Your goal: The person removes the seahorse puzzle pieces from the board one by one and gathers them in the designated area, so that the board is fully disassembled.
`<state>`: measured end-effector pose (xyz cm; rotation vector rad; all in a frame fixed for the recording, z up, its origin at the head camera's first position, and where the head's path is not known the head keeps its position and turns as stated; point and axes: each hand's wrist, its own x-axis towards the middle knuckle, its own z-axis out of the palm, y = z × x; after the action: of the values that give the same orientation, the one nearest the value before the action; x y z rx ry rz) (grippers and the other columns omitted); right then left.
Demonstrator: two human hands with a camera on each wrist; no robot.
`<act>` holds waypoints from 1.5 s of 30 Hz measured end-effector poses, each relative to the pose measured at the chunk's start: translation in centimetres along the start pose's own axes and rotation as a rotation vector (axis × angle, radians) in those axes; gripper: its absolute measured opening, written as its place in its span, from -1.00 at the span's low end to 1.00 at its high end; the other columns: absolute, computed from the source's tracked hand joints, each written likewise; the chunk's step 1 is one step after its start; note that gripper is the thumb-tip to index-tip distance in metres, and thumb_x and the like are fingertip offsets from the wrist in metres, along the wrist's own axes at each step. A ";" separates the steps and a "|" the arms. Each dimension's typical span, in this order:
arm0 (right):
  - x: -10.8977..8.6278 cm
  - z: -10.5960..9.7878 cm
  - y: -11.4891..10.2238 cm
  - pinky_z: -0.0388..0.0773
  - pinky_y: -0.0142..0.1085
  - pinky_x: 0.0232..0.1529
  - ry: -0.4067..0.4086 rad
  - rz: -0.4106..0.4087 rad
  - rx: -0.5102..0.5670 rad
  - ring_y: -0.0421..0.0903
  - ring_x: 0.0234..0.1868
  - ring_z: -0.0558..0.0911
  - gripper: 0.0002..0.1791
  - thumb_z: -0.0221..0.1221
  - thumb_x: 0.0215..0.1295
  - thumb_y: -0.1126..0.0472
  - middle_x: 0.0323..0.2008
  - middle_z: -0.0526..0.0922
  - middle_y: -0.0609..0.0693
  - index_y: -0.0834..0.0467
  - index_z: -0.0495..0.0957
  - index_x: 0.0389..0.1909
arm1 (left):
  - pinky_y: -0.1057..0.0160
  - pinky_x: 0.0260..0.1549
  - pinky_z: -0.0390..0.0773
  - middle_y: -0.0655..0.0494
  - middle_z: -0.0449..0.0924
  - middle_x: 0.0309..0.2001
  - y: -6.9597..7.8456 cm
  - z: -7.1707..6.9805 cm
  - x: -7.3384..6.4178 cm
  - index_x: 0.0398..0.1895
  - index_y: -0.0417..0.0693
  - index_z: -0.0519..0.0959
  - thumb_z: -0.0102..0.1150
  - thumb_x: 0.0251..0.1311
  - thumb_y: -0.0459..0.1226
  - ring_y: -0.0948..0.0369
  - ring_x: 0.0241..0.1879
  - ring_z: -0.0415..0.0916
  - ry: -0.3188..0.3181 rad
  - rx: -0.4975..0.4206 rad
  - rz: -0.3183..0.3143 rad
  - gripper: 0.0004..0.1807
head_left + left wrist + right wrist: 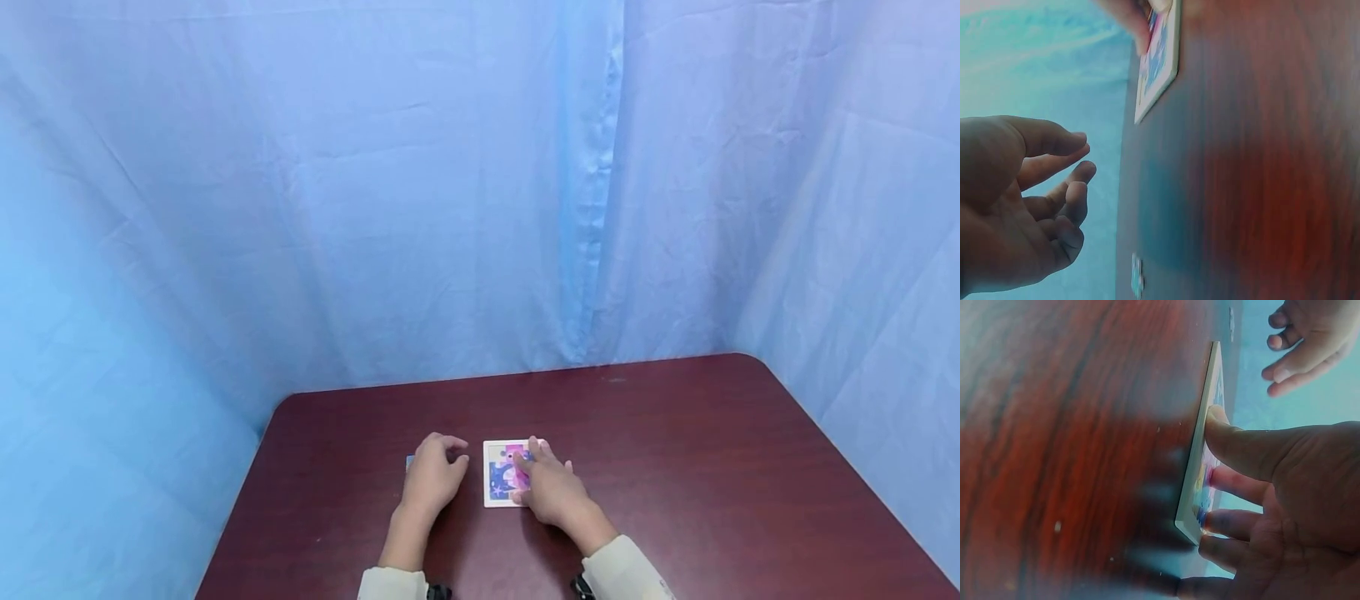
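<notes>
White-framed square picture board (pixel 497 479)

It lies on the dark-red wooden table (pixel 675 450), showing us pink, blue and pale-yellow patches. Our right grip (pixel 553 490) rests on it, fingers spread, unclasped; our left grip (pixel 431 477), loosely curled, holds nothing.

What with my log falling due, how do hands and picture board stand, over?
Left hand above table, empty. Right hand touching picture board, covering much of its right side. Small item on table, mostly hidden by left hand in head view.
</notes>
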<state>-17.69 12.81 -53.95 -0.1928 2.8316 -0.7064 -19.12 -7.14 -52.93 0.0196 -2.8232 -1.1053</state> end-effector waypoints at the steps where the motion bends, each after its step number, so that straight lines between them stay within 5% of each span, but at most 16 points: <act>1: 0.0 -0.1 0.0 0.19 0.42 0.49 0.000 -0.002 0.001 0.24 0.69 0.16 -0.33 0.42 0.31 0.11 0.64 0.22 0.26 0.14 0.53 0.43 | 0.01 -0.10 0.70 0.00 0.69 -0.10 0.3 0.3 -0.1 -0.07 -0.10 0.79 0.38 0.30 -0.33 0.10 -0.13 0.67 -0.009 0.008 0.012 -0.83; 18: 0.0 -0.1 0.3 0.20 0.48 0.45 0.007 -0.027 0.023 0.28 0.67 0.19 -0.38 0.42 0.31 0.12 0.60 0.26 0.32 0.23 0.57 0.35 | 0.08 -0.17 0.63 0.00 0.64 -0.21 0.8 3.7 -0.7 -0.01 -0.19 0.79 0.51 0.14 -0.31 0.14 -0.25 0.58 -0.129 0.140 0.167 -0.67; 28: 0.2 0.2 0.5 0.20 0.48 0.45 0.016 -0.040 0.030 0.29 0.66 0.20 -0.37 0.43 0.31 0.12 0.59 0.26 0.34 0.24 0.57 0.35 | -0.01 -0.07 0.67 -0.05 0.62 -0.17 1.0 4.2 -0.6 -0.04 -0.25 0.79 0.54 0.12 -0.31 0.05 -0.17 0.63 -0.121 0.145 0.145 -0.66; 45: 0.2 0.1 0.3 0.22 0.44 0.47 0.019 -0.027 0.010 0.24 0.68 0.19 -0.37 0.43 0.31 0.09 0.61 0.26 0.29 0.21 0.57 0.36 | 0.04 -0.29 0.63 0.06 0.60 -0.32 1.7 4.1 -0.3 -0.21 -0.08 0.77 0.64 -0.02 -0.29 0.10 -0.30 0.64 -0.045 0.201 0.095 -0.71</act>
<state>-17.91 13.00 -54.20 -0.2246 2.8479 -0.7313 -19.17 -3.10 -54.75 -0.1232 -2.9293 -0.8097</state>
